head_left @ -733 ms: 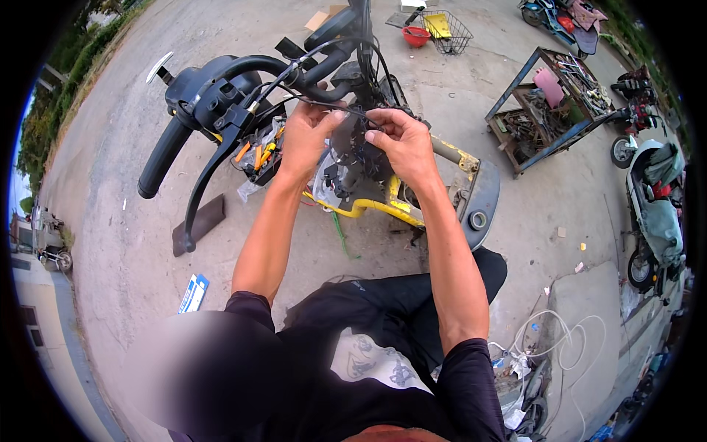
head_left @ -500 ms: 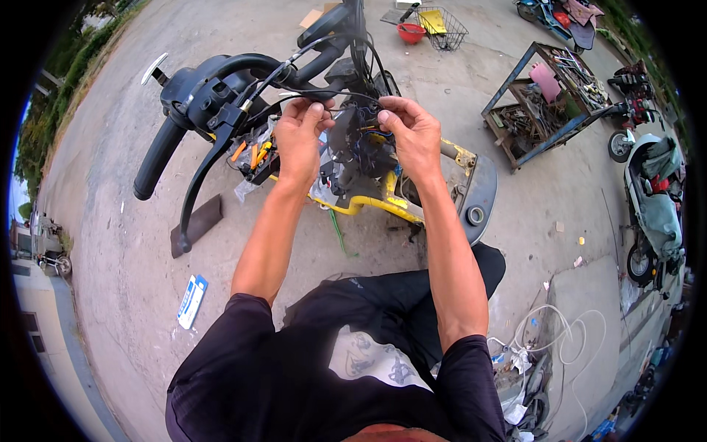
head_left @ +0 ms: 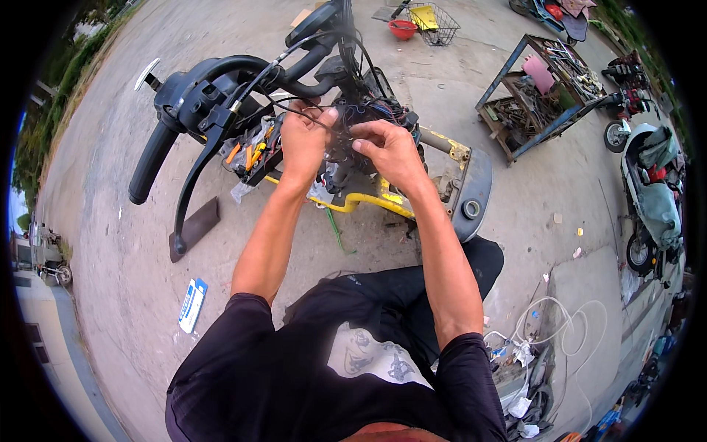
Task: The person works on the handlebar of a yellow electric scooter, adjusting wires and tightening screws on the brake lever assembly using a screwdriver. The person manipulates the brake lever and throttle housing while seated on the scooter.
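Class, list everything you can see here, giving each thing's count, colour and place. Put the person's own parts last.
Handlebar: one, black, upper left
Brake lever: one, black, left
Wires: several, mostly dark, around the hands
Vehicle frame: one, yellow, below the hands
Hand tools: several, orange and yellow handles, left of the hands
Flat piece: one, dark, ground, left
Packet: one, blue and white, ground, lower left
Bowl: one, red, top
Wire basket: one, dark, beside the bowl
Rack: one, blue, upper right
Scooters: several, mixed colours, right side
Hose: pale, lower right; count unclear
Shirt: one, black, pale print, bottom
Left hand: one, bare, upper centre
Right hand: one, bare, upper centre
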{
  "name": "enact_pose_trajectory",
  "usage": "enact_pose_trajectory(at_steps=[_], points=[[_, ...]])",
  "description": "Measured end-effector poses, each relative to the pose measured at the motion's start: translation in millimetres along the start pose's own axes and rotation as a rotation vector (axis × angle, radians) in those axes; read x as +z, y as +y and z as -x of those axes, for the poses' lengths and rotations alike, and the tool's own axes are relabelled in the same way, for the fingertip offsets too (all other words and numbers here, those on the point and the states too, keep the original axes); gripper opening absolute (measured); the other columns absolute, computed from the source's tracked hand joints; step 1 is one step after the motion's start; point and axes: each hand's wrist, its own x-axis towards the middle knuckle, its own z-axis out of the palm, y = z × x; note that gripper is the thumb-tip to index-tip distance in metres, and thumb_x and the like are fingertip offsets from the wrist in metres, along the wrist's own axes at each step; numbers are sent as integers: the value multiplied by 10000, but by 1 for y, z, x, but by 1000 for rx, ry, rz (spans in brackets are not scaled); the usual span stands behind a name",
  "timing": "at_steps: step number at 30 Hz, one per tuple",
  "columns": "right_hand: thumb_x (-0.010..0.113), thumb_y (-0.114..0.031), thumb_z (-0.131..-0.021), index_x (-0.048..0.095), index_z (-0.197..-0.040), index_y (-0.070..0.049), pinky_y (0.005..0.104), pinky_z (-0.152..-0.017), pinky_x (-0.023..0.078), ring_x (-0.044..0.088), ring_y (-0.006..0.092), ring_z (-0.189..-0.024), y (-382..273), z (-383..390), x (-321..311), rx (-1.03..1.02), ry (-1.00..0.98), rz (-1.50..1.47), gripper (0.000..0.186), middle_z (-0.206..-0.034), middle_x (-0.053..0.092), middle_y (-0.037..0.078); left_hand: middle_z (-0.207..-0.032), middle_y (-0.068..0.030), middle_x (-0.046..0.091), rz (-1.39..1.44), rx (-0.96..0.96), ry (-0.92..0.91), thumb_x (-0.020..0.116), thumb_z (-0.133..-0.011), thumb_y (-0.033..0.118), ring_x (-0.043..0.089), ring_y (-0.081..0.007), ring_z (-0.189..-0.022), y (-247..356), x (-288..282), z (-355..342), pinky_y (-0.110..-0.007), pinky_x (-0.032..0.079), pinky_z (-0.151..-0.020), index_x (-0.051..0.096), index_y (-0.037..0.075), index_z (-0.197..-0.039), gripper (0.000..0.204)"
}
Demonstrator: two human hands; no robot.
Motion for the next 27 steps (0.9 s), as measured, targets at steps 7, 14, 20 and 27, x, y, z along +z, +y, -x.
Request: enact_pose_trajectory(at_steps=[7, 14, 20, 27], points=[[753, -116, -917, 755, -1152, -6, 381, -833, 576, 744, 251, -905, 9, 2, -4, 18, 303, 8, 260, -1090, 758, 144, -983, -59, 723, -26, 161, 18, 760, -870, -48, 576, -62, -789, 2, 22, 2, -237, 500, -718, 531, 1, -1242, 440], [773, -133, -888, 743, -1202, -54, 421, -925, 533, 684, 312, -1047, 5, -7, -7, -164, 573, 236, 325, -1194, 703, 125, -1062, -19, 781, -248, 213, 35, 757, -863, -65, 508, -54, -781, -5, 25, 8, -208, 470, -741, 499, -29, -1386, 584], [784, -185, -874, 785, -1065, -89, 459, -948, 490, 632, 320, -1146, 16, -17, -1, -204, 452, 404, 214, -1177, 694, 75, -1078, -21, 748, -331, 252, 19, 768, -863, -28, 509, -85, -857, -13, 24, 5, -255, 466, -781, 487, -7, -1322, 538], [771, -184, -881, 791, -912, -79, 468, -900, 499, 657, 320, -1079, 14, -10, -5, -221, 430, 353, 111, -1131, 709, 69, -1070, -62, 706, -361, 323, 116, 822, -837, 35, 546, -138, -928, -19, 38, 2, -310, 446, -865, 501, -6, -1197, 484]])
